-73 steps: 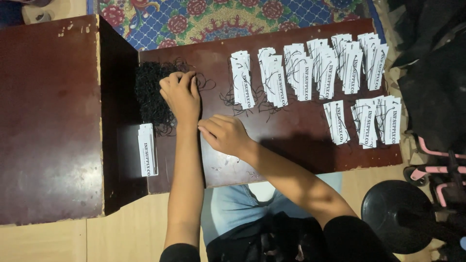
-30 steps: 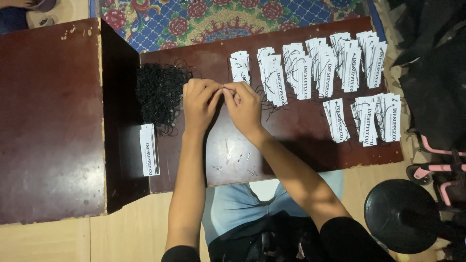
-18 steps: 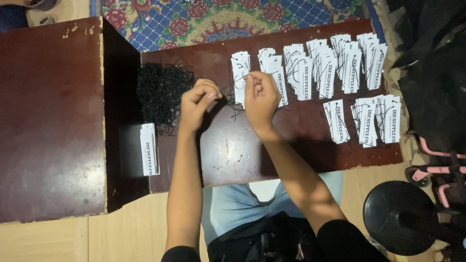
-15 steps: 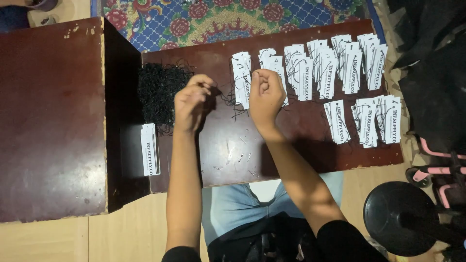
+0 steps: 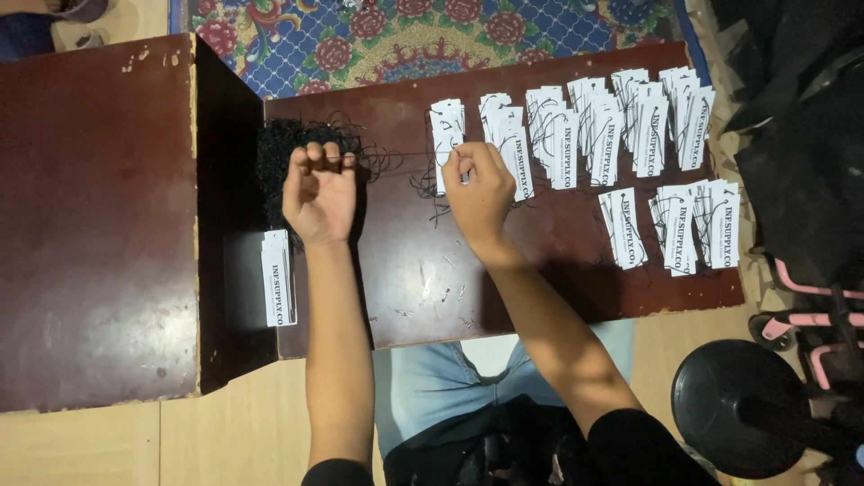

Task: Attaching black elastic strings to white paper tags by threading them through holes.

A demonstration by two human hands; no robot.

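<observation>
A white paper tag (image 5: 447,144) lies at the upper centre of the dark bench (image 5: 540,270), pinched at its edge by the right hand (image 5: 479,189) fingers. The left hand (image 5: 319,189) is fisted beside the black string pile (image 5: 283,157); its contents cannot be told. Tag rows (image 5: 621,121) fill the upper right.

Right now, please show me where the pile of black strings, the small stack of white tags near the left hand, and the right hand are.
Pile of black strings (image 5: 281,155): head view, on its left part.
Small stack of white tags (image 5: 278,277): head view, on the top tag's middle.
Right hand (image 5: 479,187): head view, on its back.
</observation>
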